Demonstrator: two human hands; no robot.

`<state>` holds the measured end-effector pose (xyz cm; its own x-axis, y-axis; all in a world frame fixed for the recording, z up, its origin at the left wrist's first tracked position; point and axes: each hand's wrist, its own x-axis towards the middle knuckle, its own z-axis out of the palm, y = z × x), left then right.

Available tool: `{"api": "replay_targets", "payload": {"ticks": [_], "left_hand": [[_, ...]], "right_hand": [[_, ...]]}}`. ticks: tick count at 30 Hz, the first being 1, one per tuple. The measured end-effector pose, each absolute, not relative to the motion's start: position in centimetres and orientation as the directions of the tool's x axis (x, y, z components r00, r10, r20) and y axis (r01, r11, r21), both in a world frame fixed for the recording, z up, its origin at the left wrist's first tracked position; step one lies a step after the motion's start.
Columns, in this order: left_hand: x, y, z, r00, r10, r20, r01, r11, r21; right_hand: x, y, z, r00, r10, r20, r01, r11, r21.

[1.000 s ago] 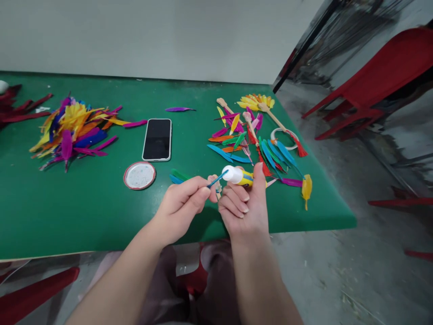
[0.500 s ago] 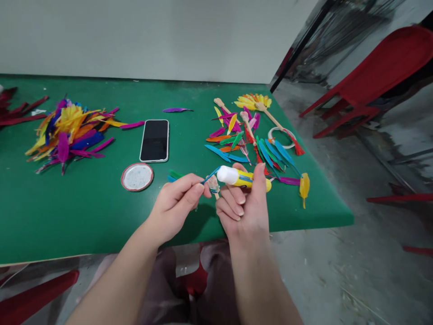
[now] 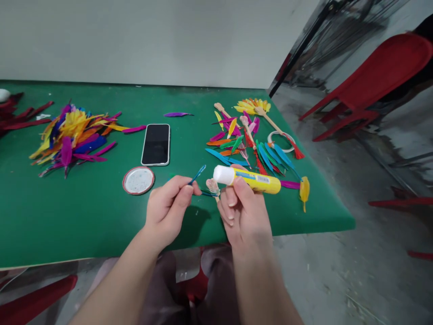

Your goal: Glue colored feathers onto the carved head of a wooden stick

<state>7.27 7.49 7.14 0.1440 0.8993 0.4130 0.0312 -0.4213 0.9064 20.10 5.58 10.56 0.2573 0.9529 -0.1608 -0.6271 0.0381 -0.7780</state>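
Observation:
My left hand pinches a small blue feather by its quill, tip pointing up and right. My right hand is closed round a yellow glue stick with a white cap, held level above the green table. The same hand also holds a small wooden stick with feathers on its end. The feather's tip sits a little left of the glue stick's white end, apart from it.
A black phone and a round red-rimmed lid lie left of centre. A heap of coloured feathers lies at the left. Sorted feathers, wooden sticks and a white ring lie right. Red chairs stand beyond the table's edge.
The feather has drawn away to the left from the glue stick's white end. My right hand has turned, its fingers now wrapped over the glue stick.

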Motion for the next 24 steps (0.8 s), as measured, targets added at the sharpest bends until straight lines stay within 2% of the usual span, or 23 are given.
{"api": "replay_targets", "payload": {"ticks": [3, 6, 9, 11, 15, 24], "left_hand": [[7.3, 7.3, 7.5, 0.076, 0.845, 0.529, 0.095, -0.535, 0.84], [7.4, 7.3, 8.4, 0.063, 0.671, 0.739, 0.192, -0.735, 0.651], [7.4, 7.3, 9.1, 0.148, 0.503, 0.852, 0.272, -0.849, 0.453], [7.4, 7.3, 9.2, 0.211, 0.454, 0.866, 0.313, -0.87, 0.38], [7.2, 7.2, 9.0, 0.227, 0.436, 0.871, 0.361, -0.868, 0.341], [7.0, 7.3, 9.0, 0.272, 0.417, 0.868, 0.362, -0.88, 0.309]], "right_hand": [[20.0, 5.7, 10.4, 0.293, 0.946, -0.135, -0.588, 0.068, -0.806], [19.9, 5.8, 10.5, 0.297, 0.948, -0.113, -0.539, 0.069, -0.84], [19.8, 5.7, 10.6, 0.273, 0.956, -0.11, -0.516, 0.049, -0.855], [19.7, 5.7, 10.6, 0.286, 0.949, -0.131, -0.502, 0.032, -0.864], [19.6, 5.6, 10.4, 0.345, 0.927, -0.144, -0.443, 0.026, -0.896], [19.4, 5.6, 10.1, 0.357, 0.927, -0.115, -0.373, 0.029, -0.927]]}}
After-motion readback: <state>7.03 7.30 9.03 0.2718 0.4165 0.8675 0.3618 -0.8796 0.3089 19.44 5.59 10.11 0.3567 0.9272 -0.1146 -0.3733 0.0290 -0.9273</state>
